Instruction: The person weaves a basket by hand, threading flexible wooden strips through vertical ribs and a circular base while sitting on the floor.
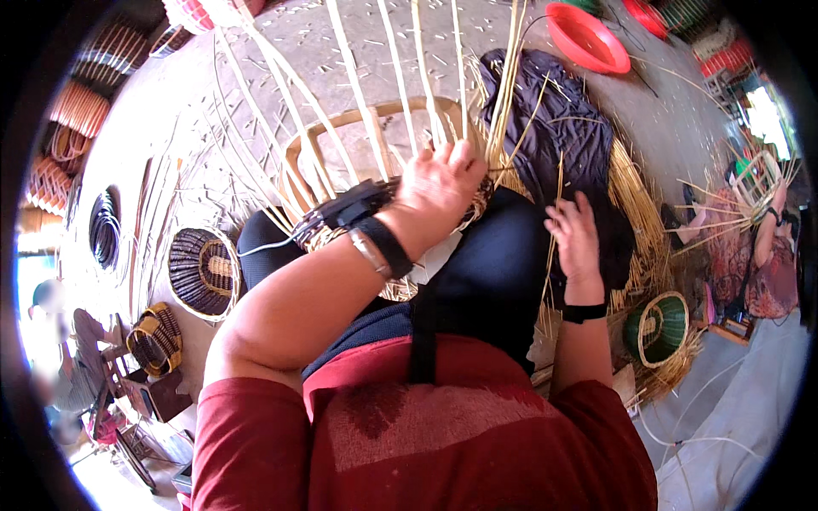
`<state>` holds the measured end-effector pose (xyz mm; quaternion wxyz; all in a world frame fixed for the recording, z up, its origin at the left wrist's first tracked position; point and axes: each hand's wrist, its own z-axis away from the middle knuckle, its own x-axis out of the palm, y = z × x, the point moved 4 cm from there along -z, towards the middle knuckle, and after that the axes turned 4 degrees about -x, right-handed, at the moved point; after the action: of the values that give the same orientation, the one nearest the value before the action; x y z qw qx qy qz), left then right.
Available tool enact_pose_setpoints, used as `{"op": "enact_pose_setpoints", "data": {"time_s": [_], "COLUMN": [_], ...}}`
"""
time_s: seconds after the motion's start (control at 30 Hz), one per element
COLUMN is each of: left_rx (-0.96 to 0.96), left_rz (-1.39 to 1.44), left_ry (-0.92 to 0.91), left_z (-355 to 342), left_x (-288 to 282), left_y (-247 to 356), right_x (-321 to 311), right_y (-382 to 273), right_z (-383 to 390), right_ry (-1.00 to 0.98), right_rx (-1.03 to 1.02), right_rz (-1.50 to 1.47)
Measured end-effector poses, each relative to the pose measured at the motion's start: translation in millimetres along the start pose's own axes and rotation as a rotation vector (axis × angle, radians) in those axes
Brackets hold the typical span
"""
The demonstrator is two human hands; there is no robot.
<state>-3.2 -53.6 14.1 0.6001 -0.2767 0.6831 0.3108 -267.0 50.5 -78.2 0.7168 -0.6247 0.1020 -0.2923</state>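
Note:
A half-woven basket (375,117) rests across my lap, with a flat pale wooden hoop and long pale stakes fanning up and away from me. My left hand (436,189) reaches over its woven side, back of the hand up, its fingers curled over the weave among the stakes. To the right, my right hand (576,234) is raised near my knee, its fingers apart and bent. A thin straw strand (558,183) runs upright by its fingertips; whether they touch it I cannot tell. A small black device sits by my left wrist.
Dark cloth (545,119) covers part of a straw bundle (643,204) at my right. A red basin (588,38) stands beyond. Finished baskets lie left, one dark with a pale rim (204,271), and a green one (663,330) lies right. Another person (733,221) sits far right with a basket frame.

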Motion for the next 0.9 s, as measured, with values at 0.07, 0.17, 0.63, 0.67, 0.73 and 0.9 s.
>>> {"op": "enact_pose_setpoints", "data": {"time_s": [0.07,0.17,0.63,0.67,0.73,0.9], "left_rx": [-0.021,-0.068,-0.489,-0.512,-0.527,-0.428], "left_rz": [0.074,0.311,0.771,0.763,0.777,0.557], "left_ry": [0.216,0.481,0.486,0.482,0.32,0.281], "left_z": [14.2,48.3,178.7,182.4,177.4,170.2], "left_x": [-37.4,-117.2,26.5,31.7,29.0,-16.6], "left_y": [-26.9,-55.8,-96.7,-93.9,-91.5,-110.3], "right_x": [56.0,112.1,112.6,107.7,63.9,123.2], "right_y": [4.6,38.5,60.6,57.5,60.9,-25.6], "right_z": [1.3,12.0,79.5,83.3,71.5,111.7], "right_ry": [-0.251,-0.429,-0.71,-0.714,-0.479,-0.488], "right_rx": [0.048,0.006,-0.189,-0.172,-0.341,-0.455], "right_rz": [0.185,0.2,0.269,0.298,0.78,0.692]}}
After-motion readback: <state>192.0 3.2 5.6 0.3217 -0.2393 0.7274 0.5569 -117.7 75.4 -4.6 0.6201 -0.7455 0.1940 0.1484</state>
